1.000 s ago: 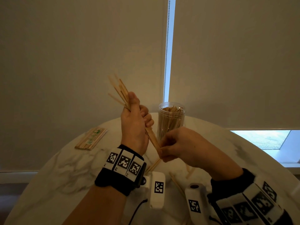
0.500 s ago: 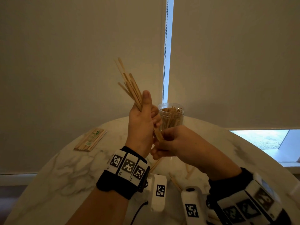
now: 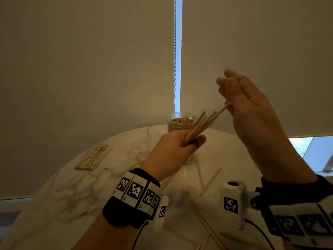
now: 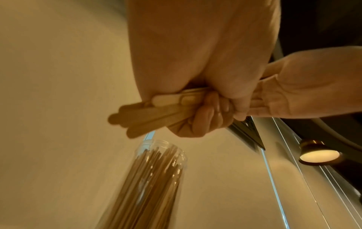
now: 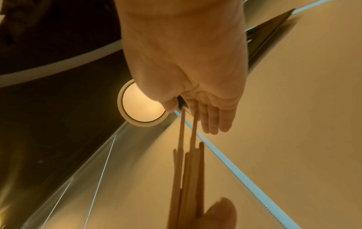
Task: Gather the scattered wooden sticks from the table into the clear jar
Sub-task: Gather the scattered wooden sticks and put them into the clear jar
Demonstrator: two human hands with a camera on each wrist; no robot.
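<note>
The bench (image 3: 59,195) is carrying the jar (image 3: 180,121) at its far edge, already crowded with sticks, while a few loose sticks (image 3: 210,182) are lying near the near edge between the two wrists. A taped pack of sticks (image 3: 92,157) is sitting toward the left edge.

The left hand (image 3: 177,145) is curling its fingers and thumb round a bundle of sticks (image 3: 200,126), tilted up and to the right in front of the jar. The right hand (image 3: 246,103) is rising above it, wrist bent and fingers mostly straight; it is probably pinching the top of one or two sticks between thumb and forefinger, though the pinch itself is hard to make out from the wrist view.

To do this well, the person should be squaring the uneven ends into a tight bundle before tipping it upright over the jar's mouth. As the jar is nearly full, the bundle likely needs feeding in slowly at a gap, with the left grip loosening only once the lower ends are inside the rim.
</note>
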